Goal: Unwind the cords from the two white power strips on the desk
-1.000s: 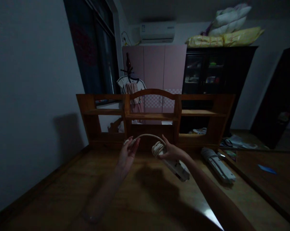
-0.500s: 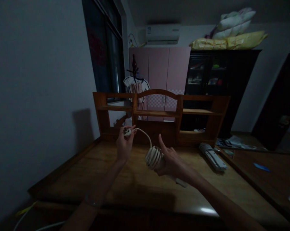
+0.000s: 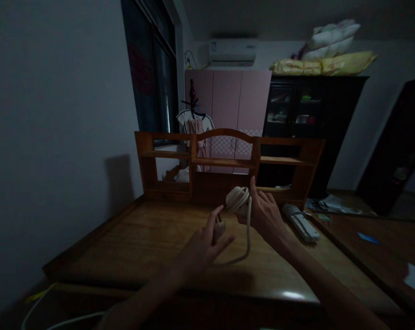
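Above the desk, my right hand (image 3: pixel 265 211) grips a white power cord (image 3: pixel 237 200) wound into a tight coil, its thumb pointing up. What the cord is wrapped around is mostly hidden by the fingers. My left hand (image 3: pixel 205 243) is just left of the coil, its fingers closed on the cord's plug (image 3: pixel 219 228), whose metal prongs point upward. From the coil a loose length of cord hangs down and curves back beneath the left hand.
A second wrapped power strip (image 3: pixel 301 223) lies on the wooden desk (image 3: pixel 124 247) at the right. Along the desk's back edge stands a wooden shelf unit (image 3: pixel 224 162). A wall (image 3: pixel 66 137) borders the left side. A white cable (image 3: pixel 76 317) loops at the lower left.
My left hand has moved right and down with the plug, closer to the coil. My right hand has raised the coil and turned it; the loose cord now hangs below.
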`<state>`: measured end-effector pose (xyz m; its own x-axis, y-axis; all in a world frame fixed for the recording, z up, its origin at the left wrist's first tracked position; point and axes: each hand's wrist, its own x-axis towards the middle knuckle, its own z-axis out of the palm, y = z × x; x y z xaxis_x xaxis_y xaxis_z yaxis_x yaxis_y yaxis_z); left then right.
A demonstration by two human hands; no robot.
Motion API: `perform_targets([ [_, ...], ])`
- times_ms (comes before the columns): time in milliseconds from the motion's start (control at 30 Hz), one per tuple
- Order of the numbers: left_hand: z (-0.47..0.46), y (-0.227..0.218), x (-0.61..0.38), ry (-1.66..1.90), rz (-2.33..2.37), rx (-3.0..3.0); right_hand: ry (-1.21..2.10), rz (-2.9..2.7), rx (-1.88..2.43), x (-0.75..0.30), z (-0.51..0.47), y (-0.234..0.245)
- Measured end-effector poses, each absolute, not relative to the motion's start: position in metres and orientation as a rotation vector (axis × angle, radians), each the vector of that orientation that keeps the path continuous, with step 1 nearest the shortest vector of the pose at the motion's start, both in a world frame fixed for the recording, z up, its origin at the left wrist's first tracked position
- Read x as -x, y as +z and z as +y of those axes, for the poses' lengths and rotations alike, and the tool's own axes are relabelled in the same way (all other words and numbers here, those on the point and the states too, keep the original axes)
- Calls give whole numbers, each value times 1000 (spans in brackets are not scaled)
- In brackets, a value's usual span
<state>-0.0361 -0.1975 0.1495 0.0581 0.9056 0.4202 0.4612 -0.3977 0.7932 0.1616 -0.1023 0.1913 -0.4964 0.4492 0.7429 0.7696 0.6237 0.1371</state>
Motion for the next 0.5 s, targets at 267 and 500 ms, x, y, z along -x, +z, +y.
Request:
perform_targets([
  [267, -190, 110, 1, 929, 1088, -1331, -712, -2206, 899, -153, -121, 202],
  [500, -231, 134, -11, 868, 719, -1696, -701, -2234, 921, -151, -118, 200],
])
